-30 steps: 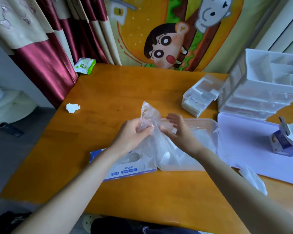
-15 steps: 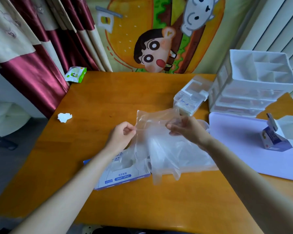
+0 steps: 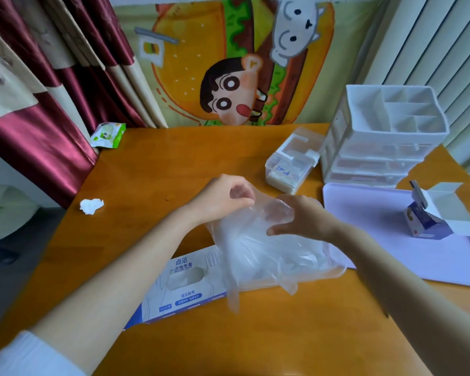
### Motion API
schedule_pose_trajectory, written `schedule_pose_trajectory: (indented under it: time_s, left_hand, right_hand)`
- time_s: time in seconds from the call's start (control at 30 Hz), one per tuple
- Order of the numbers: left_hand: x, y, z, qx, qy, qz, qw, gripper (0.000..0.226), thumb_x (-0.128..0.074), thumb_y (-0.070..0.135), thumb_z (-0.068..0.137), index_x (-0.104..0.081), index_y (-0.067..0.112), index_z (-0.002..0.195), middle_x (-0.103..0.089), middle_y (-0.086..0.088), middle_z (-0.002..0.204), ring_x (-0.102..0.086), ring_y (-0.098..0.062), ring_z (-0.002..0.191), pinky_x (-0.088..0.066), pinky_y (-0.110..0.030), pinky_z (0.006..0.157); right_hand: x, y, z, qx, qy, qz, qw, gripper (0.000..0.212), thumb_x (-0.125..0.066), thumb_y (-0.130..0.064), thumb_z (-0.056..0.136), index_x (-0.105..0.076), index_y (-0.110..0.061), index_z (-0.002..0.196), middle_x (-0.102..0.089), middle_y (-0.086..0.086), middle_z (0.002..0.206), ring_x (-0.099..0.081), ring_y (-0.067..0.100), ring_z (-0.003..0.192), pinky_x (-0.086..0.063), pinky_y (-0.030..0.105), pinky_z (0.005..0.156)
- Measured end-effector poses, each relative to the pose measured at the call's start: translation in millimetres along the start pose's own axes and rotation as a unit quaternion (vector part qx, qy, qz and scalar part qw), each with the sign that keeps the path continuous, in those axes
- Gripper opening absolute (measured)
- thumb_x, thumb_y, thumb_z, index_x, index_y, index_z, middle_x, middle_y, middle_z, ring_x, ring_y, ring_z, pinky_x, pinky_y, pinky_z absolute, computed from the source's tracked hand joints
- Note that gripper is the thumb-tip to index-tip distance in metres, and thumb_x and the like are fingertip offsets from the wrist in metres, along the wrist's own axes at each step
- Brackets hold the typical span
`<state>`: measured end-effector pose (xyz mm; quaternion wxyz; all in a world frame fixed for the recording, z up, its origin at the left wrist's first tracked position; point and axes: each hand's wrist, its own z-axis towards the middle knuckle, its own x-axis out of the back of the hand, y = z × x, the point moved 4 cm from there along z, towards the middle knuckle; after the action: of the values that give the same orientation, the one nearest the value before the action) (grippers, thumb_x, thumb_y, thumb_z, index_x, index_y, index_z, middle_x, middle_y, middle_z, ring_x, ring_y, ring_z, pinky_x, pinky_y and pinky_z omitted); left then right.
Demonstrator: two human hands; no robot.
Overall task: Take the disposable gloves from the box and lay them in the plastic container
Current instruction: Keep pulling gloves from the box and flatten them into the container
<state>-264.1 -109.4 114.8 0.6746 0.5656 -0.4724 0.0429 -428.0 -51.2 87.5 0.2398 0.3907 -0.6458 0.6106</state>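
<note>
A clear disposable glove [image 3: 253, 248] hangs spread between my two hands over the clear plastic container [image 3: 334, 270]. My left hand [image 3: 223, 196] pinches its upper left edge. Curled over the cuff, my right hand [image 3: 301, 215] grips the glove's upper right part. The glove's fingers droop past the container's near rim onto the table. The flat white and blue glove box [image 3: 179, 286] lies just left of the container, its oval opening facing up with more gloves showing inside.
A lilac mat [image 3: 377, 218] with a small open blue carton [image 3: 432, 215] lies to the right. Behind stand a white drawer organiser [image 3: 377, 147] and a small clear case [image 3: 291, 161]. A crumpled tissue [image 3: 91, 206] and a wipes pack [image 3: 107, 134] sit at the left.
My hands have come closer together and lowered the glove over the container. One second ago the glove was bunched up between them; it now hangs spread open.
</note>
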Motion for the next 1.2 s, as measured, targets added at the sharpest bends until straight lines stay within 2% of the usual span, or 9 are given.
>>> schedule_pose_trajectory:
  time_s: [0.13, 0.27, 0.37, 0.47, 0.6, 0.73, 0.83, 1.0, 1.2]
  left_hand:
    - [4.8, 1.2, 7.2, -0.009, 0.032, 0.013, 0.999, 0.002, -0.065, 0.018, 0.089, -0.065, 0.019, 0.087, -0.065, 0.006, 0.092, -0.058, -0.009, 0.093, -0.047, -0.020, 0.078]
    - [22.3, 19.9, 12.6, -0.051, 0.129, -0.001, 0.990, 0.002, -0.063, 0.018, 0.090, -0.064, 0.017, 0.089, -0.063, 0.012, 0.088, -0.058, -0.004, 0.091, -0.045, -0.015, 0.080]
    - [33.8, 40.2, 4.4, -0.108, 0.203, -0.050, 0.972, 0.004, -0.063, 0.014, 0.089, -0.062, 0.016, 0.085, -0.062, 0.012, 0.084, -0.057, -0.001, 0.086, -0.042, -0.006, 0.073]
    - [26.4, 41.3, -10.4, -0.145, 0.193, -0.057, 0.969, 0.005, -0.064, 0.010, 0.088, -0.063, 0.011, 0.083, -0.061, 0.006, 0.083, -0.055, -0.001, 0.084, -0.041, -0.008, 0.075]
    - [-10.8, 5.2, -25.3, -0.129, 0.093, 0.054, 0.986, 0.008, -0.064, 0.010, 0.085, -0.061, 0.011, 0.078, -0.056, 0.006, 0.083, -0.051, -0.003, 0.087, -0.036, -0.014, 0.087]
    - [-54.0, -28.2, -36.4, -0.141, -0.029, 0.193, 0.971, 0.007, -0.062, 0.015, 0.088, -0.058, 0.018, 0.082, -0.052, 0.015, 0.085, -0.050, -0.007, 0.090, -0.033, -0.028, 0.105]
    - [-78.2, -38.4, -36.7, -0.142, -0.108, 0.277, 0.944, 0.007, -0.052, 0.018, 0.094, -0.057, 0.021, 0.090, -0.053, 0.012, 0.092, -0.048, -0.011, 0.097, -0.032, -0.028, 0.099]
    - [-107.2, -44.5, -26.8, -0.110, -0.193, 0.358, 0.907, 0.019, -0.047, 0.004, 0.094, -0.057, 0.018, 0.101, -0.060, 0.003, 0.106, -0.047, -0.018, 0.102, -0.024, -0.025, 0.084]
    - [-122.2, -49.4, -25.8, 0.009, -0.268, 0.347, 0.899, 0.047, -0.043, -0.011, 0.091, -0.055, 0.017, 0.127, -0.057, -0.009, 0.123, -0.051, -0.025, 0.107, -0.041, -0.028, 0.079]
  right_hand:
    - [-6.8, 28.2, 3.8, -0.023, -0.002, 0.063, 0.998, 0.024, -0.082, -0.021, 0.072, -0.069, -0.015, 0.092, -0.071, -0.012, 0.082, -0.066, 0.002, 0.078, -0.053, 0.026, 0.081]
    - [24.9, 24.0, 7.8, -0.022, 0.179, 0.076, 0.981, 0.011, -0.076, -0.019, 0.079, -0.066, -0.022, 0.082, -0.061, -0.013, 0.069, -0.064, 0.008, 0.070, -0.045, 0.021, 0.062]
    - [53.7, 17.6, 1.0, 0.021, 0.330, 0.099, 0.939, 0.008, -0.074, -0.014, 0.080, -0.068, -0.018, 0.084, -0.063, -0.007, 0.077, -0.061, 0.008, 0.074, -0.043, 0.013, 0.063]
    - [57.2, 12.9, -7.1, 0.082, 0.370, 0.088, 0.921, 0.014, -0.068, -0.006, 0.076, -0.067, -0.020, 0.079, -0.066, -0.002, 0.081, -0.058, 0.006, 0.075, -0.041, 0.012, 0.066]
    - [25.0, 29.3, -14.8, 0.120, 0.294, -0.025, 0.948, 0.031, -0.066, 0.010, 0.067, -0.070, -0.017, 0.081, -0.067, -0.003, 0.086, -0.060, 0.015, 0.079, -0.045, 0.025, 0.065]
    - [-15.6, 46.2, -15.2, 0.155, 0.190, -0.119, 0.962, 0.023, -0.073, 0.004, 0.075, -0.072, -0.019, 0.076, -0.069, -0.005, 0.083, -0.060, 0.017, 0.076, -0.037, 0.014, 0.064]
    - [-43.3, 60.1, -10.0, 0.137, 0.094, -0.148, 0.975, 0.023, -0.063, 0.004, 0.082, -0.073, -0.017, 0.085, -0.069, -0.002, 0.091, -0.062, 0.020, 0.088, -0.052, 0.032, 0.067]
    - [-73.7, 79.0, -6.9, 0.061, -0.045, -0.192, 0.978, 0.033, -0.047, -0.003, 0.094, -0.067, -0.025, 0.108, -0.060, -0.006, 0.116, -0.057, 0.013, 0.104, -0.037, 0.017, 0.078]
    - [-77.2, 85.5, -7.0, -0.004, -0.184, -0.105, 0.977, 0.036, -0.060, -0.004, 0.089, -0.061, -0.024, 0.119, -0.055, -0.007, 0.123, -0.054, 0.011, 0.107, -0.045, 0.023, 0.092]
